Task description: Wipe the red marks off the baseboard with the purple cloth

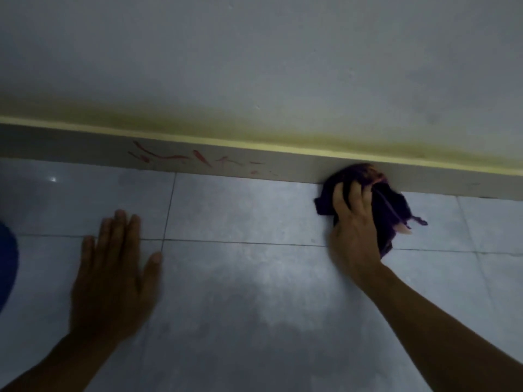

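A grey baseboard [297, 168] runs along the foot of the wall, slanting down to the right. Red marks [198, 159] streak its left-of-centre stretch. My right hand [353, 219] grips a bunched purple cloth [393, 205] and presses its top against the baseboard, well to the right of the marks. My left hand [113, 273] lies flat on the tiled floor with fingers spread, holding nothing, below and left of the marks.
A yellow strip [254, 144] tops the baseboard under a stained white wall [254, 66]. Grey floor tiles [240, 292] with dark grout lines fill the foreground. Something blue [7, 264] shows at the left edge.
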Motion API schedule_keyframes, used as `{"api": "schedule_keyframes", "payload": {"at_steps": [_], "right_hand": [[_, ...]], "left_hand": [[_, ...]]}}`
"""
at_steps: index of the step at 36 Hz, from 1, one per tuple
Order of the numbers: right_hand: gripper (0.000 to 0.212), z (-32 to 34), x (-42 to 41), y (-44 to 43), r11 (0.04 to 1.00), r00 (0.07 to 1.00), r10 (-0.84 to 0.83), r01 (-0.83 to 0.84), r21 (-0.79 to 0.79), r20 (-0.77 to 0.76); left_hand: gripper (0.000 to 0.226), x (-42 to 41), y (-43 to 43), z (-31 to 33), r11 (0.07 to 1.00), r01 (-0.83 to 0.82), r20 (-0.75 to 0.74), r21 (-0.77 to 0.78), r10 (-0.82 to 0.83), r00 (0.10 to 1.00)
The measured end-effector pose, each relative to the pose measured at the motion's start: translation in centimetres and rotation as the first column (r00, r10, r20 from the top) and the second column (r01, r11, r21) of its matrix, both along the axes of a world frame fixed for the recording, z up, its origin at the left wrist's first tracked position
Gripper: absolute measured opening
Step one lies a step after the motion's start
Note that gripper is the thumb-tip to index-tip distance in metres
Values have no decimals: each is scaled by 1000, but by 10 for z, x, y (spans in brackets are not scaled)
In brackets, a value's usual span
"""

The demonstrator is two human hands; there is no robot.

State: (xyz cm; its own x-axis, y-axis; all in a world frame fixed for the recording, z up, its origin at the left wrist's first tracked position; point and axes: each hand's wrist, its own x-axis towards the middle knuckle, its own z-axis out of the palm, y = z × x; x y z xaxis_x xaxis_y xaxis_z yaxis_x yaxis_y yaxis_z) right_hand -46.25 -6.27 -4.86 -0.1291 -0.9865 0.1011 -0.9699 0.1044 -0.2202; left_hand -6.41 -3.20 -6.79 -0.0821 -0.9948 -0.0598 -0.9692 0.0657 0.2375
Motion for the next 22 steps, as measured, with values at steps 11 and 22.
{"api": "schedule_keyframes", "payload": {"at_steps": [11, 22], "right_hand": [[83, -6, 71, -58, 706, 704, 706, -709, -4, -78], [41, 1, 41, -89, 442, 454, 826, -890, -116, -334]], "left_hand": [[80, 2, -2, 0, 1000, 0, 45, 27, -1, 999], [78, 3, -3, 3, 997, 0, 52, 73, -4, 999]]}}
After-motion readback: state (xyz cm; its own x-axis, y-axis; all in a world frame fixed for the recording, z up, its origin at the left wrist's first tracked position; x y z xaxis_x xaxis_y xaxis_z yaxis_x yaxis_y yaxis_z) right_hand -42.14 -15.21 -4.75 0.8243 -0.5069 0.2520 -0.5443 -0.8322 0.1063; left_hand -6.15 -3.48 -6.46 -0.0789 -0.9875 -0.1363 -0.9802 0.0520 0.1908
